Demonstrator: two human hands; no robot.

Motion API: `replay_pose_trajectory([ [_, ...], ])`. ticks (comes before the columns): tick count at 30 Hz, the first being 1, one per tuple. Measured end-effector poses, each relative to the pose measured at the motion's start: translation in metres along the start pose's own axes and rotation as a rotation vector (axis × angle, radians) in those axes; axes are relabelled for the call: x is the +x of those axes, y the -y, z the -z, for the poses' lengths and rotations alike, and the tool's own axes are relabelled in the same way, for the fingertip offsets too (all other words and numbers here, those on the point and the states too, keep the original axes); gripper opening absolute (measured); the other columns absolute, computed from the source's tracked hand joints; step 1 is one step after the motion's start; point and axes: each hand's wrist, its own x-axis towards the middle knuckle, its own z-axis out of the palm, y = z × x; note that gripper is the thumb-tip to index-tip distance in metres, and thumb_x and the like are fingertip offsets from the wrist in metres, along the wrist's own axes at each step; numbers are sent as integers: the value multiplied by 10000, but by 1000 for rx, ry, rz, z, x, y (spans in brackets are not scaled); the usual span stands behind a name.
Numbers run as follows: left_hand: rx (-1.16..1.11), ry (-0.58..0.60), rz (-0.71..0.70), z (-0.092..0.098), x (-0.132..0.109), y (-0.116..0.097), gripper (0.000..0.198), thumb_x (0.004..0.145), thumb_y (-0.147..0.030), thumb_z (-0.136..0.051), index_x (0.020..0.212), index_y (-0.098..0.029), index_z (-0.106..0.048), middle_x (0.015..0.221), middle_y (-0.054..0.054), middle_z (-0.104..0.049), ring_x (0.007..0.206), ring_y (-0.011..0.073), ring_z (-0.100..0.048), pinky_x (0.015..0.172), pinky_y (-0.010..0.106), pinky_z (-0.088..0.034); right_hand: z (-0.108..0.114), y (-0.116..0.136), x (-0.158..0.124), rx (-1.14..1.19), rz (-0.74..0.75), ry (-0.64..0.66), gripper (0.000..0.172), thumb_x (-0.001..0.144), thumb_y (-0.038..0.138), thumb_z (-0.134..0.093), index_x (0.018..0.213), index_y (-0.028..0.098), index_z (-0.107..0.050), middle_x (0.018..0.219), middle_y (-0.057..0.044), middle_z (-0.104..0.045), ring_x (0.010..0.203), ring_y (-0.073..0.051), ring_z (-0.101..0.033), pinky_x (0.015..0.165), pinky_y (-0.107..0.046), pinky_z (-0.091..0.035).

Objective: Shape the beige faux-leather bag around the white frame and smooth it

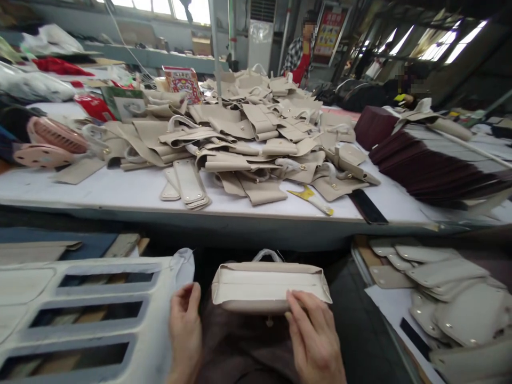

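A beige handbag (276, 288) rests at my lap, its pale, flat rectangular bottom turned up toward me. The looped handle (267, 255) shows at its far side, and a small metal piece (269, 321) hangs at the near side. My right hand (316, 336) pinches the bag's near edge, right of the middle, between thumb and fingers. Left of the bag and apart from it, my left hand (186, 325) is closed with curled fingers; what they hold, if anything, is hidden. Beside that hand stands a white slotted plastic chair back (160, 314) with a whitish wrapping at its corner.
Ahead, a white table (100, 194) bears a heap of beige bag pieces (240, 128), stacked panels (190, 184), yellow-handled scissors (310, 198) and a black phone (368, 207). Dark maroon pieces (420, 160) lie right. Riveted flaps (472, 304) cover a stand at lower right. A person (298, 58) is behind.
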Motion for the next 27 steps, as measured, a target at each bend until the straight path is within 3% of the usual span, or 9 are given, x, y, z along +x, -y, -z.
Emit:
replay_pose_trajectory([
  [2,172,85,-298,9,-9,-22,265,810,-428,-714,987,-253,-625,1016,21,-615,1000,247,-580,965,417,-435,10,-13,0,-33,-12,37,403,928,55,-531,1326,119,-546,1212,-136,-582,1163,-265,-505,961,-414,-392],
  [4,349,354,-702,4,-27,-45,147,836,-324,-720,956,-278,-649,1053,17,-616,1015,236,-573,926,372,-426,13,-18,2,-28,-9,74,341,936,74,-537,1269,138,-576,1130,-110,-596,1095,-252,-519,933,-406,-389],
  [6,479,664,-897,-12,-44,-61,139,844,-236,-716,958,-276,-646,1044,16,-627,982,225,-575,884,359,-417,13,-18,5,0,-25,80,264,941,79,-533,1185,153,-603,1046,-84,-597,1017,-234,-526,900,-392,-384],
  [8,593,878,-878,-34,-56,-67,202,828,-149,-706,981,-251,-624,1065,23,-629,973,226,-564,865,370,-399,11,-15,8,45,-76,79,194,946,78,-518,1086,173,-612,993,-62,-591,959,-221,-523,869,-384,-373],
  [11,725,999,-748,-57,-59,-64,234,812,-72,-660,976,-226,-596,1080,27,-614,992,237,-530,852,388,-371,11,-14,16,119,-178,112,145,919,68,-546,937,203,-596,922,-29,-579,896,-215,-507,819,-383,-347],
  [16,728,1032,-648,-64,-51,-58,204,805,-56,-645,905,-224,-588,1022,6,-594,989,217,-507,837,376,-333,18,-19,38,207,-325,335,240,790,-19,-622,770,206,-542,821,4,-543,846,-213,-471,764,-374,-314],
  [20,707,1039,-625,-63,-51,-59,208,800,-51,-656,890,-227,-590,1009,-3,-584,976,204,-503,824,365,-315,21,-26,55,252,-349,488,276,705,-68,-614,724,196,-535,805,7,-547,864,-211,-476,789,-380,-312],
  [27,691,1034,-620,-66,-52,-58,222,797,-43,-655,893,-237,-607,1007,-9,-594,976,201,-506,818,364,-303,22,-30,57,268,-294,550,280,701,-74,-620,716,183,-509,788,13,-525,841,-191,-461,803,-379,-312],
])
